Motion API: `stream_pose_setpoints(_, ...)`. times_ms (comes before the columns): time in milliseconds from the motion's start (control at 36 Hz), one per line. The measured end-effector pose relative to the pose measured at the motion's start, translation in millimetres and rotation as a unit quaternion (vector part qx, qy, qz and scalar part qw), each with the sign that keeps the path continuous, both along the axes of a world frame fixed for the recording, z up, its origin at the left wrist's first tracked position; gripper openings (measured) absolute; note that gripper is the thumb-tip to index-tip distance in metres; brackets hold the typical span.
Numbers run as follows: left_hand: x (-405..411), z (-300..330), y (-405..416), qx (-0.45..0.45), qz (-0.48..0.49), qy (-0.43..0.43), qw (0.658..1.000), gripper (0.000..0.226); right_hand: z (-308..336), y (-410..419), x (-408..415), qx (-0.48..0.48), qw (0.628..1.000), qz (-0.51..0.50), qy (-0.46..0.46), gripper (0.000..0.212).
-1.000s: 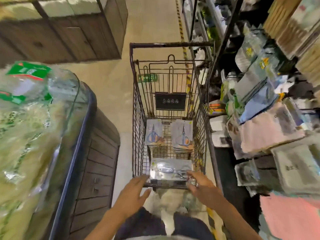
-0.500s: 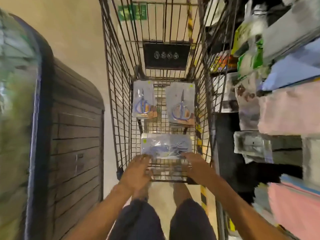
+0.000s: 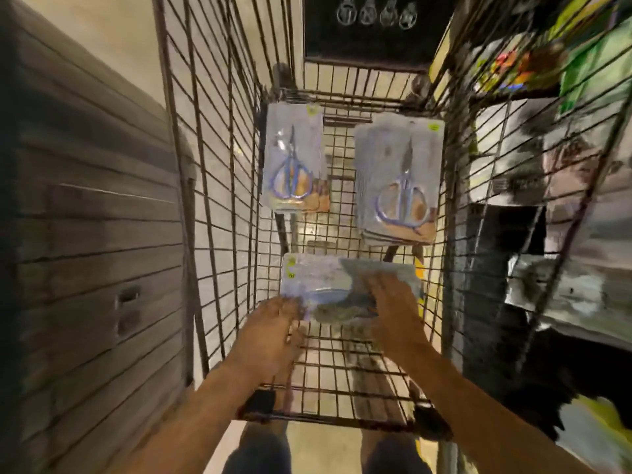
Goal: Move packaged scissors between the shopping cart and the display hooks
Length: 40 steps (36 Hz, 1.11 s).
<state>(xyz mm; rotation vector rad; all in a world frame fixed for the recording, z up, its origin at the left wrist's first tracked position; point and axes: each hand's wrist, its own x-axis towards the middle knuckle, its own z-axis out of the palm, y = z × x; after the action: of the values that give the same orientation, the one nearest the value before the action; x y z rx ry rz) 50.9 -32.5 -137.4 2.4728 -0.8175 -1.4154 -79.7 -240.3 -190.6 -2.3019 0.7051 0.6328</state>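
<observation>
I look down into a wire shopping cart (image 3: 219,186). On its floor lie three lots of packaged scissors: one pack (image 3: 294,162) at the far left, a stack (image 3: 400,179) at the far right, and a sideways stack (image 3: 321,285) nearest me. My left hand (image 3: 273,333) reaches that near stack's front left corner with fingers stretched out. My right hand (image 3: 396,313) lies flat on the stack's right half, fingers spread. The picture is blurred, so finger contact is not sharp. No display hooks are plainly visible.
A dark wooden slatted counter (image 3: 89,234) stands close along the cart's left side. Store shelves (image 3: 567,213) packed with goods run along the right. A black sign plate (image 3: 372,25) hangs on the cart's far end. My legs show below the cart's near rim (image 3: 328,419).
My head has leaned further over the cart, so its floor fills the view. Both hands have moved forward from the near rim onto the nearest stack of scissors packs.
</observation>
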Motion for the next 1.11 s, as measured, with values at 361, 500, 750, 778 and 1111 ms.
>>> stream_pose_setpoints(361, -14.2, -15.9, 6.0, 0.025, -0.022, 0.029, 0.999, 0.056, -21.5, -7.2, -1.4, -0.045, 0.996, 0.06, -0.051, 0.089)
stream_pose_setpoints(500, -17.1, -14.2, 5.1, 0.029, -0.015, 0.039, 0.999, 0.054, -20.4, 2.1, 0.3, -0.051, 0.992, 0.106, -0.035, 0.08)
stream_pose_setpoints(750, -22.5, -8.6, 5.7, 0.031, -0.006, 0.062, 0.998, 0.053, -10.9, -10.0, 0.0, 0.003, 0.99, 0.139, 0.025, 0.069)
stream_pose_setpoints(778, -22.3, -7.5, 5.4, 0.025, 0.003, 0.062, 0.998, 0.054, -7.2, -11.2, 0.5, 0.001, 0.989, 0.145, 0.026, 0.07)
stream_pose_setpoints(1111, -14.2, 5.2, -19.3, -0.123, 0.382, 0.106, 0.91, 0.071, 45.5, 6.3, -1.9, 0.135, 0.972, -0.133, -0.142, 0.061)
